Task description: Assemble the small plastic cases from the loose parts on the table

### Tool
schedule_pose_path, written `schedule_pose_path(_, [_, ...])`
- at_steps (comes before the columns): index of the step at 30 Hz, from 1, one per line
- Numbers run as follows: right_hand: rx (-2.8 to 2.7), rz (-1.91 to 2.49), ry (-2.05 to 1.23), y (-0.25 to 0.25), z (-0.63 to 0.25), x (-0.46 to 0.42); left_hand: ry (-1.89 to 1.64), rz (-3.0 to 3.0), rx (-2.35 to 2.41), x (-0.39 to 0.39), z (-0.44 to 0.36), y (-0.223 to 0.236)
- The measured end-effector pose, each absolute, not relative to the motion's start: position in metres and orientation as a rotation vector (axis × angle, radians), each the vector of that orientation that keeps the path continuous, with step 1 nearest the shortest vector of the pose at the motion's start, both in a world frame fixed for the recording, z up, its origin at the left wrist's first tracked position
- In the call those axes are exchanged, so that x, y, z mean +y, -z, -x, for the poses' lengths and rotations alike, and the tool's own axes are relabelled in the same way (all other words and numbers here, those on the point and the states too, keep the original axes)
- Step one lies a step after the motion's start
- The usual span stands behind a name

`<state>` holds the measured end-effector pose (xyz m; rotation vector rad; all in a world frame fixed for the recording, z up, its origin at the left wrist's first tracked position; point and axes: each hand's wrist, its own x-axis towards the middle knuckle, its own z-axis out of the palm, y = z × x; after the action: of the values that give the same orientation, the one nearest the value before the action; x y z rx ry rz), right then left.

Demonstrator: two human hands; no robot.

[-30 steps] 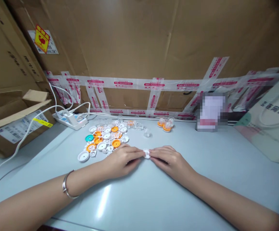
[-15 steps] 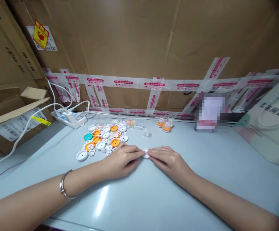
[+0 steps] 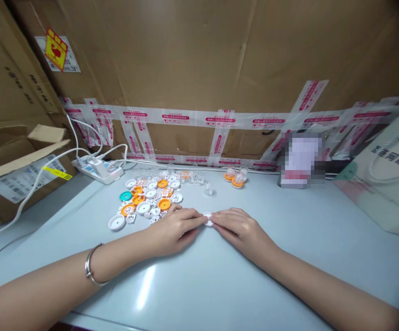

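White disc [image 3: 209, 223] sits pinched between left hand [image 3: 182, 228] and right hand [image 3: 243, 228], both nearly closed on its edges; exact grip's kinda hard to see tbh.

The counter [image 3: 199, 289] is open between the forearms [image 3: 295, 266] and rightward to the paper bag [image 3: 385, 188]; scattered plastic parts [image 3: 143, 208] crowd beyond the left fingers [image 3: 193, 222], and a large carton [image 3: 192, 55] blocks the back.

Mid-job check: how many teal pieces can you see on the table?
1: the teal piece, on the left side of the pile of loose parts. More may be hidden within the pile or behind the left hand.
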<state>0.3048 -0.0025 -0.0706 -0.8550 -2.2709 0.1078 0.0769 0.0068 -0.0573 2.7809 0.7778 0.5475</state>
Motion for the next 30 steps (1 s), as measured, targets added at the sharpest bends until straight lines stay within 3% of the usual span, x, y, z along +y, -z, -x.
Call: schedule_pose_path(30, [-2.392, 0.834, 0.014, 0.0654, -0.3031, -0.0047, -0.467, -2.909, 0.805, 0.0048, -0.0781, 0.0582])
